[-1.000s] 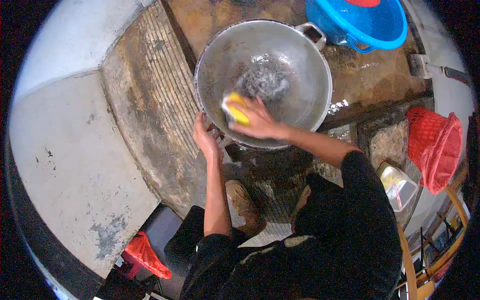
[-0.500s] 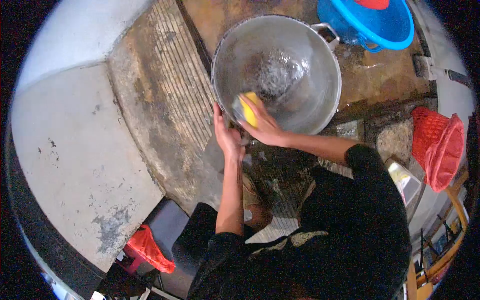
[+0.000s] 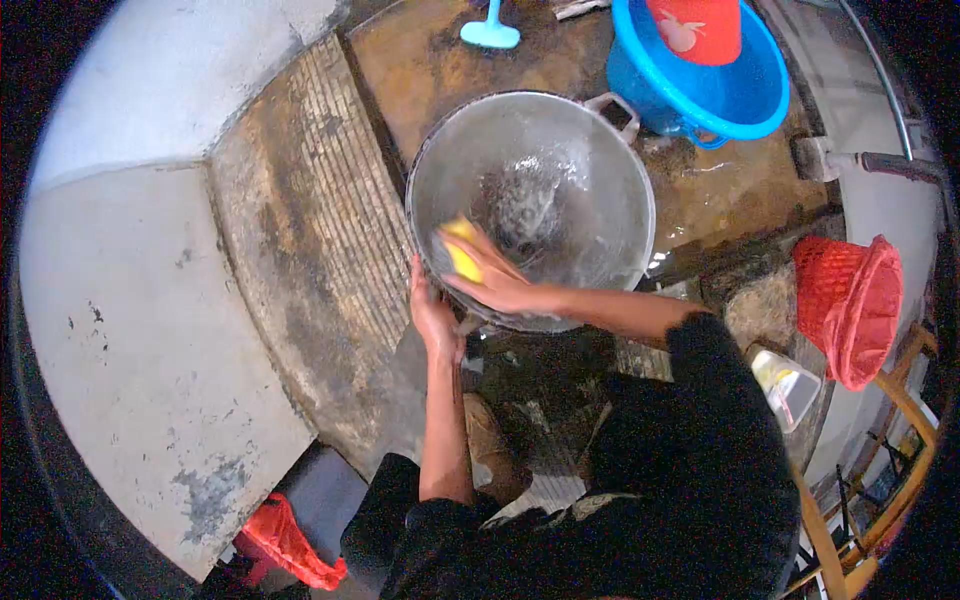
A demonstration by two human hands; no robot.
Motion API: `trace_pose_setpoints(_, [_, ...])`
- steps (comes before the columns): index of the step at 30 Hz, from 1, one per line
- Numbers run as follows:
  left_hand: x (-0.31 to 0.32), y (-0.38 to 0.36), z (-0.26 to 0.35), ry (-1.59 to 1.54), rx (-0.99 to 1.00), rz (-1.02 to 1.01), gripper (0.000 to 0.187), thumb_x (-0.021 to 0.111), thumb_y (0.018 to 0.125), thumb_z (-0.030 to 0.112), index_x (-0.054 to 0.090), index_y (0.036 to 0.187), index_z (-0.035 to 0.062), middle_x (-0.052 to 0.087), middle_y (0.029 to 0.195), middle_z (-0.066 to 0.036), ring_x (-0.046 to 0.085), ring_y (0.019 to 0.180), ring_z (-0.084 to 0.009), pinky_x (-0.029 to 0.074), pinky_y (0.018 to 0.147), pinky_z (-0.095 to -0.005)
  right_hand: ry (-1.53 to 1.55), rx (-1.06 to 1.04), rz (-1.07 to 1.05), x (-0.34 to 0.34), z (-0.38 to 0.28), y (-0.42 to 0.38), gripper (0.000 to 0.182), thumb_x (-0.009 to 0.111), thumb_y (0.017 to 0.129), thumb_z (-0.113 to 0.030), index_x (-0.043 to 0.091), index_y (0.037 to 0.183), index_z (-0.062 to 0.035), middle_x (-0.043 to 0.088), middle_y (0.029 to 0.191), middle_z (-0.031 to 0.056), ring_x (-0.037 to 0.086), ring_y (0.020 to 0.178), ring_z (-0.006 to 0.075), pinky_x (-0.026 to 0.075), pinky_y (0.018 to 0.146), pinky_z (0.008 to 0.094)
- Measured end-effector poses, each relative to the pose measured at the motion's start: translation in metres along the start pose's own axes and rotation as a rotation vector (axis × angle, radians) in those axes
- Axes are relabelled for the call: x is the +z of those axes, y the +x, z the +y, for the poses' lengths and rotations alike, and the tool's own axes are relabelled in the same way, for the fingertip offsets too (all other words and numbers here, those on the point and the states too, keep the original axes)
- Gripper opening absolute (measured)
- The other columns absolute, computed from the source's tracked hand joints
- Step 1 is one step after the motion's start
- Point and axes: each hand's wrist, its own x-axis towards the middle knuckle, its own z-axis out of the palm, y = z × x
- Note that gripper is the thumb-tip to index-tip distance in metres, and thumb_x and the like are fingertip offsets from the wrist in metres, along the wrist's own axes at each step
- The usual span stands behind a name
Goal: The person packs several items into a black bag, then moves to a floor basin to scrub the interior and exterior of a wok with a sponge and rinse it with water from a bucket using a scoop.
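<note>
A large grey metal wok (image 3: 600, 230) rests on the wet floor ahead of me, with a little water pooled at its bottom. My right hand (image 3: 500, 285) reaches inside it, fingers closed around a yellow sponge (image 3: 462, 252). The sponge presses on the wok's near-left inner wall. At the outer near-left edge, my left hand (image 3: 436, 318) grips the wok from outside; its fingertips come up beside the rim. The near handle is mostly hidden behind my hands. The far handle (image 3: 617, 112) points away to the upper right.
A blue tub (image 3: 750, 125) with a red scoop (image 3: 705, 30) in it stands beyond the wok. A light-blue brush (image 3: 490, 35) lies at the back. To the right are a red basket (image 3: 835, 310) and a clear plastic container (image 3: 785, 390). A ribbed concrete ramp (image 3: 335, 150) runs left.
My view has shifted, so the wok and tub appear lower, and the brush has come into sight. The sponge in my right hand has slid a little farther along the wok's left inner wall.
</note>
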Motion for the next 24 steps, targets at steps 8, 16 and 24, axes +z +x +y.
trace_pose_setpoints(8, [0.0,0.007,0.008,0.058,0.046,-0.011,0.051,0.032,0.095,0.029,0.029,0.141,0.0085,0.033,0.143,-0.009,0.034,0.129,-0.0271,0.028,0.106,-0.0439,-1.046,0.17,0.359,-0.105,0.099,0.015,0.065,0.065,0.075,-0.033,0.043,0.132,-0.0124,0.029,0.141,0.0237,0.024,0.131,0.0418,0.02,0.107,0.0531])
trace_pose_setpoints(16, [0.0,0.011,-0.001,0.028,0.041,-0.034,0.051,0.033,0.094,0.032,0.032,0.141,0.0111,0.032,0.144,-0.008,0.033,0.13,-0.0276,0.028,0.106,-0.0448,-0.841,-0.106,0.334,-0.056,0.053,0.1,0.069,0.057,0.082,-0.046,0.031,0.141,-0.0193,0.007,0.146,0.0294,0.012,0.134,0.0474,0.017,0.107,0.0569])
trace_pose_setpoints(24, [0.005,0.009,0.011,-0.008,0.019,-0.02,0.05,0.036,0.094,0.032,0.034,0.139,0.0103,0.036,0.141,-0.009,0.04,0.125,-0.0267,0.036,0.101,-0.0427,-0.528,0.188,-0.019,-0.03,0.052,0.004,0.063,0.054,0.083,-0.05,0.037,0.138,-0.0222,0.013,0.146,0.0271,0.013,0.134,0.047,0.017,0.107,0.0561])
